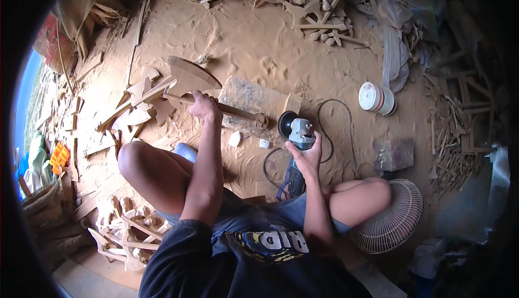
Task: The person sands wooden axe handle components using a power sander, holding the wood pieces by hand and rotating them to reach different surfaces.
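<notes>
My left hand is closed round the shaft of a wooden axe. Its wide curved blade points away to the far left, and the knobbed end of the shaft lies to the right. Under the shaft is a dusty, worn block; I cannot tell whether they touch. In my right hand is an angle grinder with a round black disc facing left. The disc is just right of the shaft's end, apart from it. The grinder's dark body hangs toward my lap.
Flat wooden cutouts lie at left. Carved pieces are piled at the far side and near left. A black cord loops beside the grinder. A white tub, a block and a fan are at right.
</notes>
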Demonstrator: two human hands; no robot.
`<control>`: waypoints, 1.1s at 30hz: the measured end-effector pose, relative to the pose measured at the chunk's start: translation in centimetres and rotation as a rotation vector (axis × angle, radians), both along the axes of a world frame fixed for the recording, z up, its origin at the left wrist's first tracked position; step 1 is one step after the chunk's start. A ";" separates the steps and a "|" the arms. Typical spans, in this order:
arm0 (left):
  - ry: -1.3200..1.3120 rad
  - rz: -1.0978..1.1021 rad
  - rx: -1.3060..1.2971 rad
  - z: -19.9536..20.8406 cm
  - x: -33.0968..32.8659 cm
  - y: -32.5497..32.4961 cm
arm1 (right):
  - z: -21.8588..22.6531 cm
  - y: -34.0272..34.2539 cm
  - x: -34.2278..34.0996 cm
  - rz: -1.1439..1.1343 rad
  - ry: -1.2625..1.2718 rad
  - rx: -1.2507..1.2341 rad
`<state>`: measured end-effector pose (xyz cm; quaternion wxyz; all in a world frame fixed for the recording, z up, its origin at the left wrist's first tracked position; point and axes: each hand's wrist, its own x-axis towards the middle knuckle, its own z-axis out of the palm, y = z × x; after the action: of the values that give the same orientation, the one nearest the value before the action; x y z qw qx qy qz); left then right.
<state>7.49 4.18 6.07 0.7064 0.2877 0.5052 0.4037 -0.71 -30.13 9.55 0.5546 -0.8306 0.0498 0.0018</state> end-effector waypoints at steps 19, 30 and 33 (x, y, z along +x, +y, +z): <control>-0.130 -0.250 0.697 5.6 0.1 -5.8 | -0.9 5.1 0.6 0.208 0.101 -0.204; -0.103 -0.313 0.669 6.1 0.2 -6.2 | -1.9 5.3 0.4 0.180 -0.076 -0.341; -0.101 -0.337 0.672 6.3 0.4 -6.6 | -1.7 5.2 0.4 0.177 -0.057 -0.338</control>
<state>7.90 -2.44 12.40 0.6532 0.5621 0.2548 0.4386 -0.31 -24.94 7.85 0.4062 -0.9127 -0.0397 0.0189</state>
